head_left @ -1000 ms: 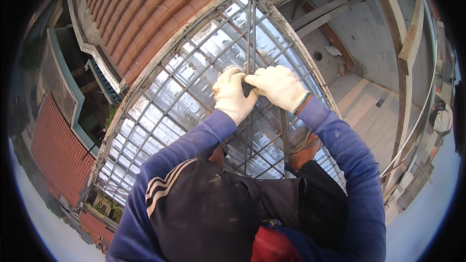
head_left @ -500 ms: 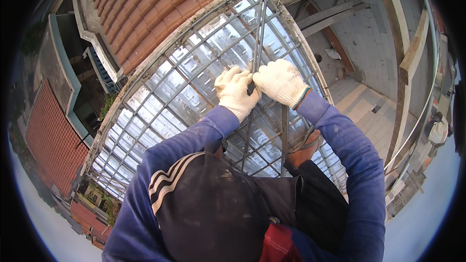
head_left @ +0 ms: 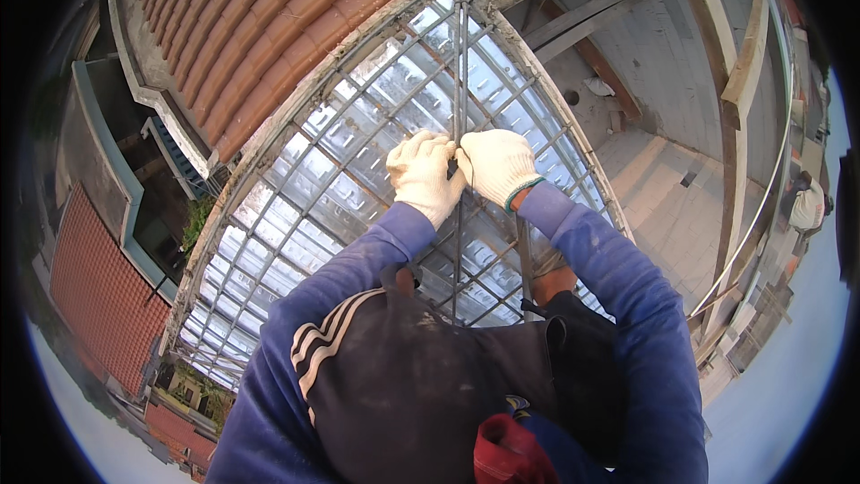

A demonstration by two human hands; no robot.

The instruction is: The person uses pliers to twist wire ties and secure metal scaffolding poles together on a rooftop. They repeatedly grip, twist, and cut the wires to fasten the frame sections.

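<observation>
Both my hands wear off-white knit gloves and meet at a pair of long steel rebars (head_left: 460, 63) running lengthwise over the mesh. My left hand (head_left: 424, 175) is closed at the left of the rods, fingers curled and thumb toward them. My right hand (head_left: 495, 168) is a fist pressed against the rods from the right, knuckles close to the left thumb. Whatever the fingers pinch between them is hidden. Beneath lies a grid of rebar mesh (head_left: 331, 168) over shiny ribbed metal decking (head_left: 282, 220).
Orange roof tiles (head_left: 269, 36) slope up beyond the deck's far left edge. At the right, a drop opens to a lower block-paved floor (head_left: 672, 179), with wooden posts (head_left: 730, 125) beside it. My foot (head_left: 554, 284) rests on the mesh. Another person (head_left: 809, 204) is at the far right.
My right hand has turned and drawn slightly down and left, its fist more rounded beside the rods. My left hand stays at the same spot on the rods. The whole view has shifted a little.
</observation>
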